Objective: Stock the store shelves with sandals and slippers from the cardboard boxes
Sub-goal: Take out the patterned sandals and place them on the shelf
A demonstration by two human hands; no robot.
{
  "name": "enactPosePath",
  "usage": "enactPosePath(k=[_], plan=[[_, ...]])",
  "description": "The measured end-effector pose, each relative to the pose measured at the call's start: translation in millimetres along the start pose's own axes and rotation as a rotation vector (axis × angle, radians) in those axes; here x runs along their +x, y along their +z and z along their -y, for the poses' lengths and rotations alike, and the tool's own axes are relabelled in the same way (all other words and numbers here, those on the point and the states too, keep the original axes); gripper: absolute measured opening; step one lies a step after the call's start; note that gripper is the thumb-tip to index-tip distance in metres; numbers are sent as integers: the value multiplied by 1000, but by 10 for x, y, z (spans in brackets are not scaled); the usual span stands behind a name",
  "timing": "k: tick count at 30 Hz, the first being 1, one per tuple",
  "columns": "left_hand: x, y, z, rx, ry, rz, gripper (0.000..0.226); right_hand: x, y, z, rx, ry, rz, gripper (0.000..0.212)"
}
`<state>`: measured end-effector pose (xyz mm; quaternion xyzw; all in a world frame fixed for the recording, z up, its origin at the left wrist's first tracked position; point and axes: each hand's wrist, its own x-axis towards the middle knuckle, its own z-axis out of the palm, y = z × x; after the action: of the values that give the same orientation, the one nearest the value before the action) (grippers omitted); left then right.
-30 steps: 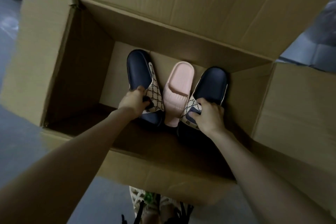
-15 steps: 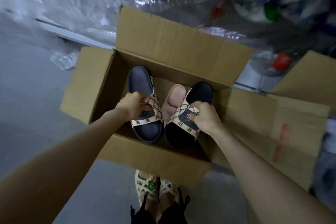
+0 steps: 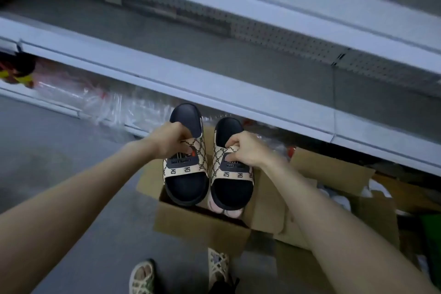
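Item: pair of navy slides with beige patterned straps, carried level and side by side above the open cardboard box (image 3: pixel 200 227), just short of the grey shelf (image 3: pixel 191 83).

Left hand (image 3: pixel 170 141): fingers curled round the strap of the left-hand slipper (image 3: pixel 187 187).

Right hand (image 3: pixel 245 149): fingers pinching the strap of the right-hand slipper (image 3: pixel 232 190).

Strap grip keeps the soles flat. The pairing likely allows both to be set down matched.

Remaining in box: one pink slipper (image 3: pixel 235 213), partly hidden beneath the pair.
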<state>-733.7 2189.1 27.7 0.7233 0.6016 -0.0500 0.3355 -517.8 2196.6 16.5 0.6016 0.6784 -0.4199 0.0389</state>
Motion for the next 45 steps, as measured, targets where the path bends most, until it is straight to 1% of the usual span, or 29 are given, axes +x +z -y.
enactPosePath(k=[2,5,8,11,15,22,27,31,34,41,45], plan=[[-323,-479,-124,34,48,-17,22,-277,-300,430,-7,-30,-35,47],[-831,-1131,-257,98,138,-87,26,-728,-664,1073,-56,-86,-107,53],[-1313,-1724,-319,162,211,-181,11,-1158,-985,1680,-125,-133,-218,44],[-1721,-2276,-367,202,290,-293,18,-1536,-1284,2218,-165,-173,-319,38],[-2214,-2958,-436,191,350,-436,20,-1970,-1685,2858,-237,-229,-466,33],[-2547,-4024,-592,212,401,-601,29,-2389,-2452,3718,-285,-340,-624,30],[-2601,-4764,-716,237,388,-688,30,-2493,-3045,4287,-351,-412,-678,26],[-2643,-5329,-780,235,406,-743,27,-2518,-3491,4663,-381,-477,-722,24],[-2603,-5670,-790,246,388,-795,31,-2416,-3745,4892,-396,-483,-764,25],[-2132,-6322,-621,274,377,-868,31,-1755,-4187,5290,-345,-505,-846,28],[-1738,-6652,-411,288,395,-867,32,-1265,-4313,5591,-330,-500,-874,29]])
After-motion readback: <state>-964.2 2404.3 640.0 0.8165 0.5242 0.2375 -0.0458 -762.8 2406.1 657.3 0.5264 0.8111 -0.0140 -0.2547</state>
